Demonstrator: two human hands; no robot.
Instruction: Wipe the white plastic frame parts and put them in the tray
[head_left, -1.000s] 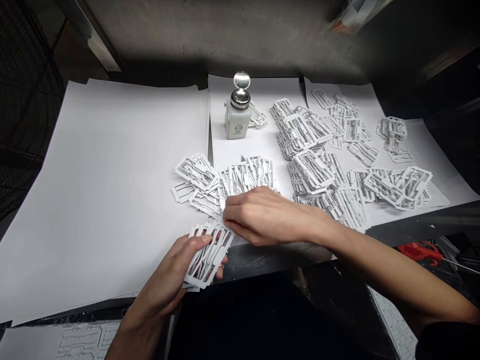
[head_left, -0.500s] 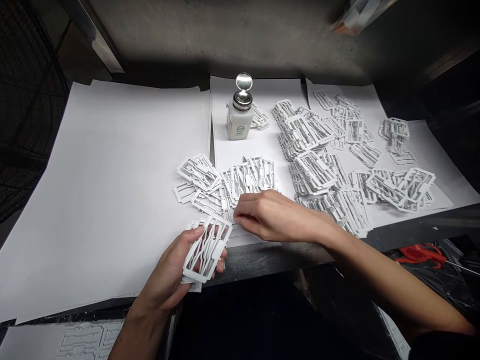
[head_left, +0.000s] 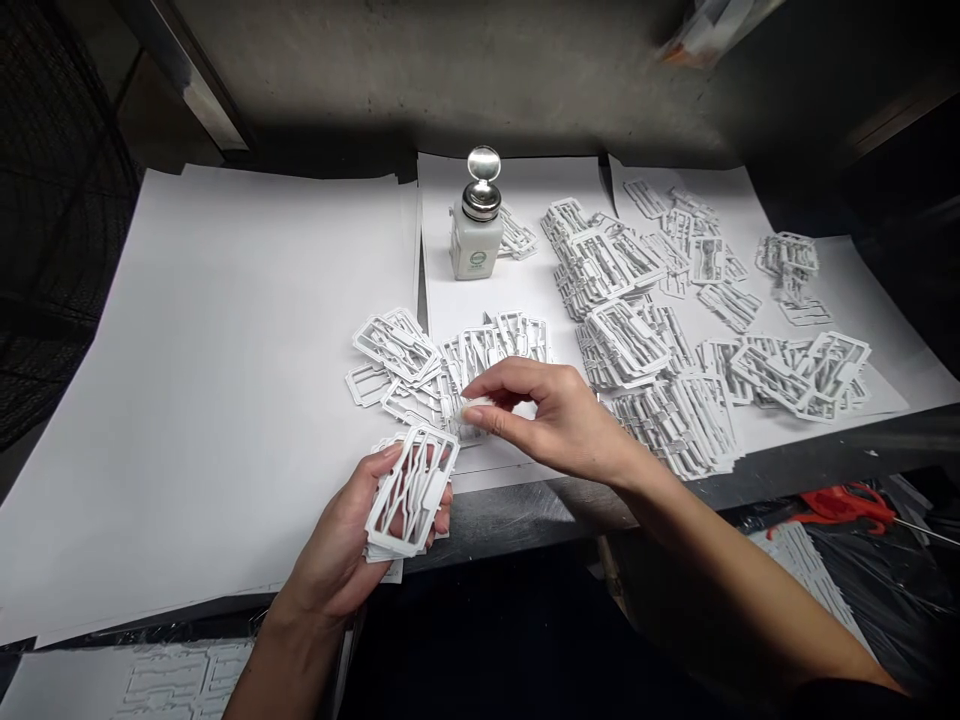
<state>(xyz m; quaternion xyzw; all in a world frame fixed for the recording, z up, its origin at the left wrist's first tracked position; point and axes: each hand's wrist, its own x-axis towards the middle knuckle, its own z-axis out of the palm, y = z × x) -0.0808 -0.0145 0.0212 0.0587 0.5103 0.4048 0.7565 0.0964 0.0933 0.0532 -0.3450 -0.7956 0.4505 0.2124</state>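
Note:
A small stack of white plastic part frames (head_left: 414, 492) with thin bars inside is gripped in my left hand (head_left: 352, 530), thumb along its edge. To the right and slightly above, my right hand (head_left: 551, 415) pinches thumb and forefinger together on something small and whitish that I cannot make out. Just beyond the fingers lies a loose pile of similar frames (head_left: 397, 345). More frames (head_left: 510, 340) spread behind the right hand and are partly covered by it.
A white pump bottle (head_left: 477, 245) with a raised metal lid stands at the back. Stacked frames (head_left: 626, 345) and scattered ones (head_left: 806, 375) fill the right. White paper sheets (head_left: 247, 350) cover the table. Red-handled scissors (head_left: 847, 505) lie at the lower right.
My right hand has turned and lifted slightly, so its thumb and forefinger now show pinched together. My left hand and its stack have barely moved.

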